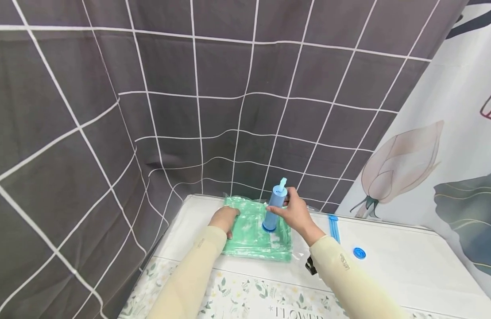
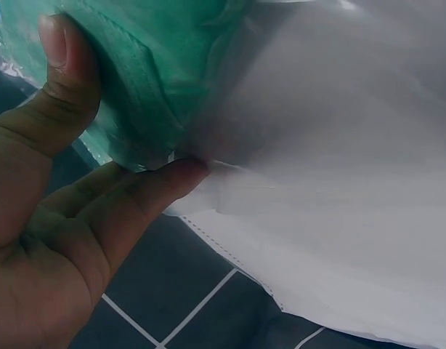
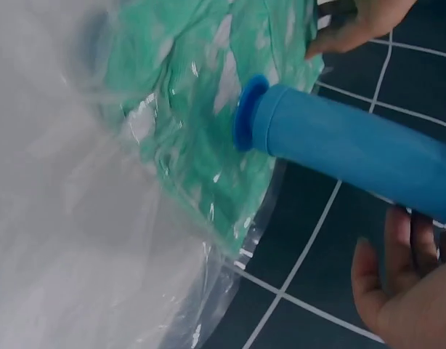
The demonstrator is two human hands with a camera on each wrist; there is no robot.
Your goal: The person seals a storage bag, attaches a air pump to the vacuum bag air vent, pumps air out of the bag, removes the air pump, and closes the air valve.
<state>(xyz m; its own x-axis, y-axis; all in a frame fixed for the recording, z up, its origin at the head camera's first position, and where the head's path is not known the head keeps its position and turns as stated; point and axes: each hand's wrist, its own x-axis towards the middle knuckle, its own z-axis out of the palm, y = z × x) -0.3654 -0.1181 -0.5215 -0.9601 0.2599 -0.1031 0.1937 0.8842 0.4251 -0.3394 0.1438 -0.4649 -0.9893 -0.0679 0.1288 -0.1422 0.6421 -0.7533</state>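
Observation:
A clear plastic bag with folded green cloth [image 1: 241, 235] inside lies flat on the white surface. On top of it stands a blue hand pump [image 1: 274, 206], tilted slightly, its base at a round dark blue valve [image 3: 246, 113] on the bag. My right hand [image 1: 295, 212] grips the pump's barrel near the top, thumb in front and fingers behind. The light blue handle [image 1: 283, 182] sticks up a little above the barrel. My left hand [image 1: 224, 218] rests on the bag's left edge. In the left wrist view its thumb lies over the green cloth and its extended fingers touch the edge.
To the right lie a blue round cap [image 1: 359, 253] and blue strips [image 1: 334, 228]. A small black object [image 1: 311, 266] shows beside the right forearm. Floral cloth [image 1: 249, 288] covers the near side. A dark grid-patterned curtain [image 1: 221, 110] hangs behind and at left.

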